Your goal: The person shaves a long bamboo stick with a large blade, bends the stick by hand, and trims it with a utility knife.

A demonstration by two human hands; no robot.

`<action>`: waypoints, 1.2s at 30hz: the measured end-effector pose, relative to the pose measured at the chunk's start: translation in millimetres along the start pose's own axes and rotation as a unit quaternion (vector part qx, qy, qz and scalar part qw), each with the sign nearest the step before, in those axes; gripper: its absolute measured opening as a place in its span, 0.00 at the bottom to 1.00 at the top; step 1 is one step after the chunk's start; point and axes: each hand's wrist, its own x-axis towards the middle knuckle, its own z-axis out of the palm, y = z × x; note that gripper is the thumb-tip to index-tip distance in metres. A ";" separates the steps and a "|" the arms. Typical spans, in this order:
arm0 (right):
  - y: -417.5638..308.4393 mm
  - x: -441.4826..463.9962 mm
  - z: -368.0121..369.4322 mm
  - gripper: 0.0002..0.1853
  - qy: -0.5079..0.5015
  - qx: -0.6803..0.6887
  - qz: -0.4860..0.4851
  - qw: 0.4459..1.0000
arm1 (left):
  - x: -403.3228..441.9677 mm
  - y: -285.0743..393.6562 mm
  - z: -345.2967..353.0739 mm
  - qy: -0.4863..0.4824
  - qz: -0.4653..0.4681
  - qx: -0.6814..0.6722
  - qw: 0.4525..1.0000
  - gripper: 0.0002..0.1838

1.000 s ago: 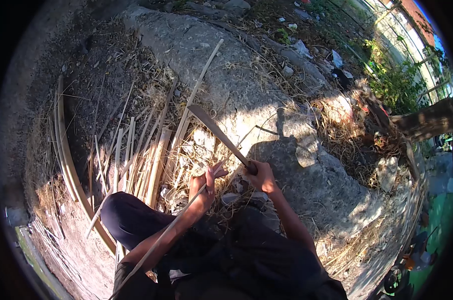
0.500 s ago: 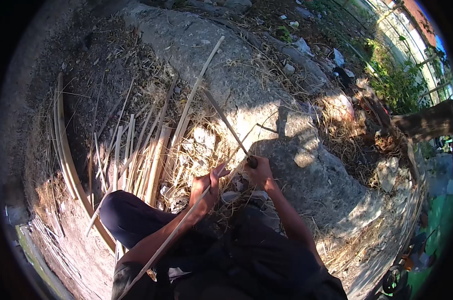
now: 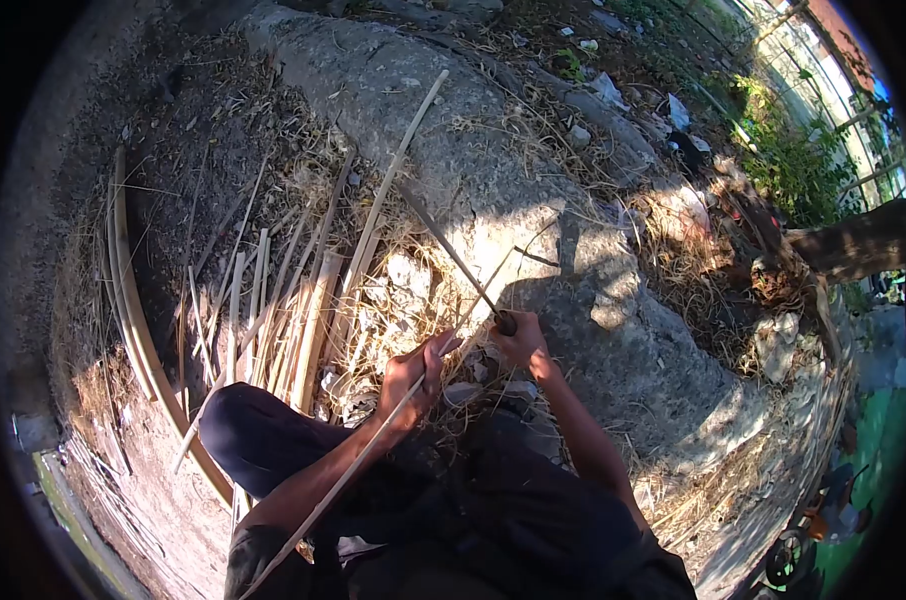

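Observation:
My left hand point(image 3: 409, 386) is closed around a long thin bamboo strip point(image 3: 349, 472), which runs from the bottom edge, over my forearm, up past my fingers. In my right hand point(image 3: 522, 343) is the dark handle of a long knife point(image 3: 442, 238), its narrow blade pointing up and to the left. Just ahead of both hands, the blade crosses the upper part of the strip; whether they touch is hard to tell. A thin bent end of the strip shows beyond the blade, over sunlit rock.
Several split bamboo lengths point(image 3: 316, 325) lie to the left, beside my bent knee point(image 3: 258, 432). A long curved piece point(image 3: 138, 330) lies farther left. Large grey rock point(image 3: 613, 340) spreads ahead and to the right. Dry shavings, litter and a tree trunk point(image 3: 858, 242) are around it.
The knife blade's tip has shifted slightly left and down. The strip has moved a little in my left hand. Both hands stay nearly in place.

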 end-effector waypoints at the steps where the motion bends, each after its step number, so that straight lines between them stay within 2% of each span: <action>1: -0.1 -1.3 -0.1 0.14 -0.012 -0.005 -0.019 1.000 | -0.5 -3.8 1.8 0.009 0.013 -0.009 1.000 0.17; 2: 2.3 0.5 -1.4 0.14 -0.012 -0.005 -0.018 1.000 | -1.3 -7.9 3.9 0.018 0.027 -0.019 0.999 0.17; 4: 5.2 10.6 -4.7 0.13 0.005 -0.003 0.045 0.999 | -3.6 -23.5 6.3 0.020 0.043 -0.009 0.999 0.17; 6: 8.6 13.8 -4.6 0.13 0.018 -0.008 0.035 0.999 | -0.4 -16.7 4.5 0.022 0.063 0.000 0.998 0.17; 9: 10.5 9.3 -9.1 0.12 0.019 -0.019 -0.001 1.000 | 2.0 -13.5 4.0 0.011 0.020 0.052 0.998 0.17; 11: 7.7 6.8 -9.9 0.12 0.008 -0.025 -0.025 0.999 | 2.4 -25.6 9.0 0.037 0.125 0.035 0.991 0.17; 12: 5.2 6.3 -11.2 0.12 0.005 -0.027 -0.019 0.999 | 0.8 -27.2 8.4 0.037 0.124 0.034 0.991 0.17; 14: 4.3 6.8 -10.7 0.12 0.001 -0.029 -0.011 1.000 | -4.3 -23.7 5.8 -0.005 0.011 0.035 0.999 0.18; 16: 5.8 11.7 -7.1 0.12 0.008 -0.038 0.022 0.999 | -2.6 -13.4 2.3 0.014 0.014 0.037 0.999 0.18; 18: -6.4 7.7 -8.3 0.12 0.018 -0.048 -0.003 0.999 | 1.4 -13.5 -5.6 -0.002 -0.034 0.058 0.998 0.18; 19: -13.2 7.3 -7.2 0.11 0.023 -0.056 -0.028 0.998 | 1.7 -21.1 -0.3 0.021 0.025 0.071 0.997 0.18; 20: -18.7 4.7 -5.2 0.11 0.021 -0.055 -0.029 0.998 | 0.3 -19.7 1.1 0.022 0.024 0.073 0.997 0.18; 22: -27.8 -3.1 -4.3 0.11 -0.001 -0.074 -0.092 0.993 | -1.7 -17.2 3.5 0.004 -0.003 -0.019 1.000 0.19; 24: -28.4 -1.7 -8.5 0.08 -0.013 -0.106 -0.091 0.990 | -0.8 -18.1 -1.1 -0.022 0.008 -0.035 0.999 0.19; 26: -26.2 8.1 -15.6 0.09 -0.014 -0.104 -0.023 0.994 | 0.8 -17.8 -3.7 -0.028 0.082 0.063 0.994 0.19; 29: 0.7 25.9 -14.6 0.10 0.019 -0.113 0.003 0.993 | -1.8 -14.1 -1.7 -0.044 0.034 0.026 0.998 0.19; 31: 6.3 26.8 -17.6 0.11 0.017 -0.129 0.026 0.991 | -0.4 -16.0 -1.7 -0.037 0.062 0.037 0.997 0.19; 32: 0.1 23.7 -20.1 0.11 0.018 -0.129 0.025 0.991 | 0.7 -17.8 -1.8 -0.026 0.089 0.048 0.995 0.19; 34: -12.9 12.1 -21.5 0.11 -0.018 -0.111 -0.021 0.993 | -1.0 -21.2 -0.7 -0.034 0.087 0.033 0.995 0.19; 36: -9.7 12.9 -18.6 0.11 -0.010 -0.119 -0.043 0.992 | -4.1 -33.3 2.2 -0.042 0.084 0.019 0.995 0.18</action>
